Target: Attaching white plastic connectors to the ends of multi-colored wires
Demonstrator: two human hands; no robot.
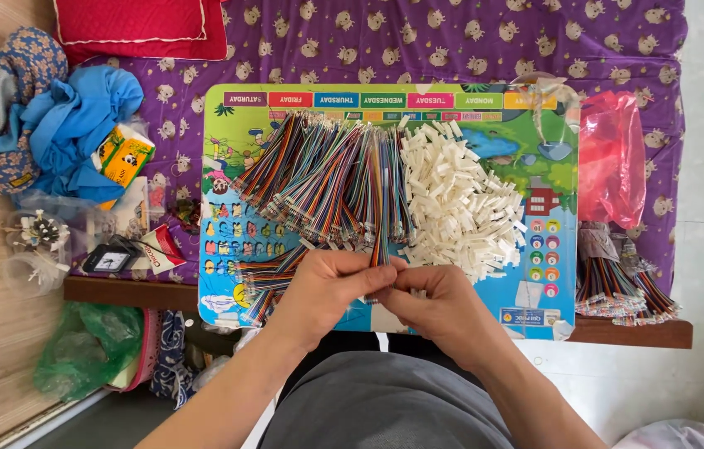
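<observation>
Multicoloured ribbon cable [379, 249] pinched between left hand [327, 287] and right hand [435, 301], both closed, near edge of board [239, 125]. Risk: tugging could scatter white connector pile [460, 204] just right.

Both bare forearms reach forward from the bottom of the frame and converge at centre. The left hand [328, 287] and right hand [435, 301] meet knuckle to knuckle, wrists angled inward, fingers [368, 268] curled and pinched together at the point where the two hands touch.
</observation>
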